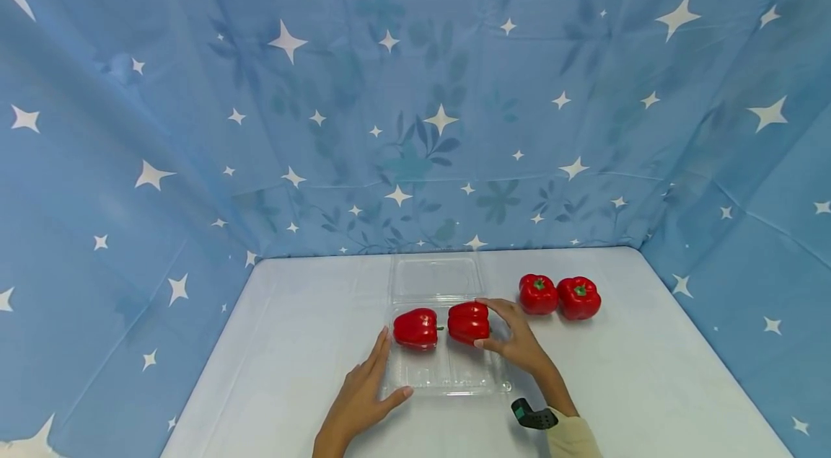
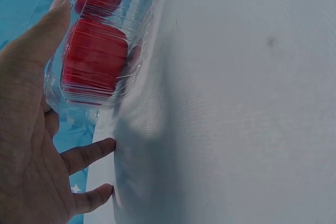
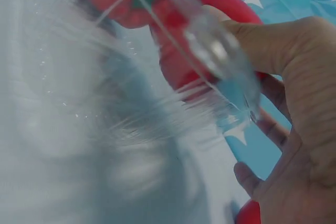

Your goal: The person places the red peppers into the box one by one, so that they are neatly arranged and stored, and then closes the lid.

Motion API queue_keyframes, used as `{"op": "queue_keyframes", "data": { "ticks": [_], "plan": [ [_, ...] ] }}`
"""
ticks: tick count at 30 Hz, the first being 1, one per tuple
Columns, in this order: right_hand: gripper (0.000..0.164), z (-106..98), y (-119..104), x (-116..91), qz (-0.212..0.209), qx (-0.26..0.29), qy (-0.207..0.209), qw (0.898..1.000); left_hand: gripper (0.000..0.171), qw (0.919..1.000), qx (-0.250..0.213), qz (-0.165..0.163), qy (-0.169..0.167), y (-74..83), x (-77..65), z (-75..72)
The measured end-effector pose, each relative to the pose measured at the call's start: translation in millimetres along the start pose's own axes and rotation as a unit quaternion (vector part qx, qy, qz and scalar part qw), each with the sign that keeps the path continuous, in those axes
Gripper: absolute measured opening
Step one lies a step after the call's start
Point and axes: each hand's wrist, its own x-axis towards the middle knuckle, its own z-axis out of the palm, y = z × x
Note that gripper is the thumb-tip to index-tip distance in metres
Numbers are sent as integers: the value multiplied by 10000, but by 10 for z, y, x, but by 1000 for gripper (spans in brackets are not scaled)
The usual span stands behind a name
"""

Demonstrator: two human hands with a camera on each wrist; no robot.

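Note:
A clear plastic clamshell container [image 1: 448, 379] lies with its lid [image 1: 436, 276] folded back, away from the person. In its left half a red bell pepper [image 1: 415, 329] lies on its side, stem toward the right. My right hand [image 1: 519, 346] holds a second red bell pepper [image 1: 469, 322] over the right half, thumb and fingers around it. At the container's left side is my left hand [image 1: 363, 397], its fingers extended along the wall and thumb spread. The left wrist view shows that hand [image 2: 37, 124] beside the container, two fingertips on the white surface.
Two more red bell peppers, one [image 1: 538, 294] and another [image 1: 579, 298], stand side by side right of the container on the white table [image 1: 299, 328]. A blue curtain [image 1: 415, 97] with white stars encloses the back and sides. A black strap [image 1: 534, 416] is on the right wrist.

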Motion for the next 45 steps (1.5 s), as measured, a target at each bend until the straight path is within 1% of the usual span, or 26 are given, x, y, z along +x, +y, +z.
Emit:
{"op": "queue_keyframes", "data": {
  "ticks": [5,11,19,22,28,33,37,45],
  "plan": [
    [74,45,27,21,85,-206,-82,9997,99,10000,-9,2,9,0,4,-2],
    [75,102,53,20,297,-217,-266,9990,99,10000,-57,-42,7,11,7,-3],
    [76,126,27,17,210,-435,-320,9983,99,9999,-51,33,125,16,-2,-11],
    [77,127,27,19,240,-485,-370,9978,98,9998,-18,61,163,10,-5,-6],
    [77,128,37,18,284,-614,-403,9969,98,9999,-14,44,144,10,-2,-5],
    [77,114,24,-4,301,-496,-342,9977,99,9999,-30,21,97,22,7,-11],
    [78,106,-9,-7,391,-441,-378,9975,99,10000,-16,-26,78,22,9,-4],
    [77,105,-44,14,460,-886,-344,9944,99,9999,-2,-18,111,13,10,2]
  ]
}}
